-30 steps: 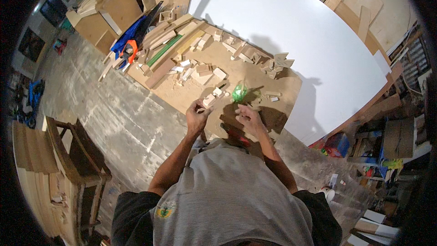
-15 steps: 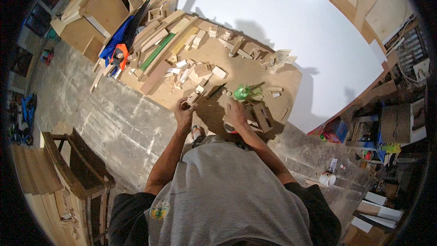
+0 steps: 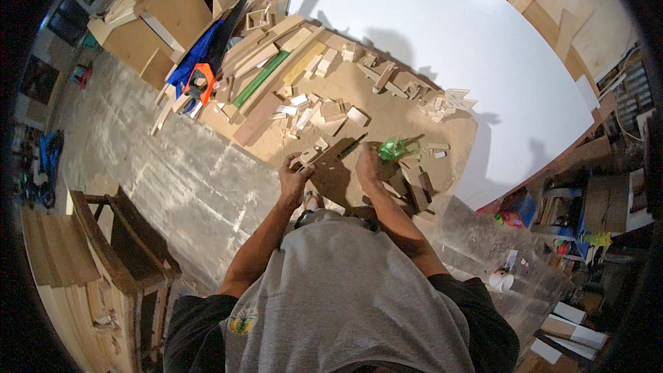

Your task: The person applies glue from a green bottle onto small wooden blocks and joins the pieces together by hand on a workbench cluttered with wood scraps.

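Observation:
My left hand [image 3: 295,178] is closed around a small pale wooden block [image 3: 316,153] above the near edge of the wooden work table [image 3: 442,131]. My right hand [image 3: 369,168] is over the table, just left of a crumpled green see-through plastic piece [image 3: 392,148]. Its fingers point away from me and are mostly hidden by the back of the hand, so I cannot see whether it holds anything. A thin dark stick-like tool [image 3: 352,146] lies between the two hands. Dark brown wood pieces [image 3: 416,195] lie beside my right forearm.
Small wood offcuts [image 3: 331,108] are scattered beyond my hands. Long boards and a green strip [image 3: 262,77] lie at the far left, beside an orange-and-black tool [image 3: 200,83]. Small wooden assemblies [image 3: 449,102] line the far edge. A large white panel [image 3: 442,27] stands behind.
The view has shifted, so the table appears farther right. My right hand has moved slightly away from me, beside the green plastic. My left hand still holds the wooden block.

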Demonstrator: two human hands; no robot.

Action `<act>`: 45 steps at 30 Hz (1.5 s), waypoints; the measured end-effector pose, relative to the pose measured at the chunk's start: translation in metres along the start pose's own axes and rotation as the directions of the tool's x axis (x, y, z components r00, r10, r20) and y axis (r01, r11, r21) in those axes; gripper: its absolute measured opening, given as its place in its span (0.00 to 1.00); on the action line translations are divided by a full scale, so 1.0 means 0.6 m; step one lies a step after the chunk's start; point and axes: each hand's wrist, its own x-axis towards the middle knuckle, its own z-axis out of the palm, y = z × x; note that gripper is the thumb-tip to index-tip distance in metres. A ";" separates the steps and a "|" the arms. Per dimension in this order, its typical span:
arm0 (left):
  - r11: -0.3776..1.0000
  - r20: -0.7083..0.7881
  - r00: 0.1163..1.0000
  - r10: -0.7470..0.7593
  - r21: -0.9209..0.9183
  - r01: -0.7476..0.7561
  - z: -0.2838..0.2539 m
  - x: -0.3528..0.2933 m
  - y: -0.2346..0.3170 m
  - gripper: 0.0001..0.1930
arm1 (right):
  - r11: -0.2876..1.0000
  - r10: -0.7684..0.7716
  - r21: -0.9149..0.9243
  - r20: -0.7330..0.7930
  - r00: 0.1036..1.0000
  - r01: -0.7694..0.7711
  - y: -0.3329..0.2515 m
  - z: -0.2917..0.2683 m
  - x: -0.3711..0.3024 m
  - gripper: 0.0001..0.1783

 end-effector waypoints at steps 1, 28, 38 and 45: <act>0.999 0.003 1.000 -0.008 -0.035 0.008 -0.004 0.002 -0.004 0.23 | 0.994 -0.053 -0.099 -0.020 0.998 0.051 -0.015 -0.010 -0.012 0.23; 0.980 0.072 0.997 -0.026 -0.195 0.040 0.014 -0.011 -0.002 0.24 | 0.890 -0.242 0.423 0.122 0.963 0.170 -0.070 -0.077 -0.087 0.11; 0.993 0.085 0.996 0.031 -0.113 -0.022 0.039 -0.043 0.013 0.24 | 0.501 -0.213 0.859 0.235 0.948 -0.100 -0.132 -0.098 -0.101 0.11; 0.999 0.076 0.996 0.049 -0.022 -0.048 0.043 -0.057 0.023 0.22 | 0.477 -0.181 0.865 0.267 0.947 -0.153 -0.109 -0.061 -0.089 0.11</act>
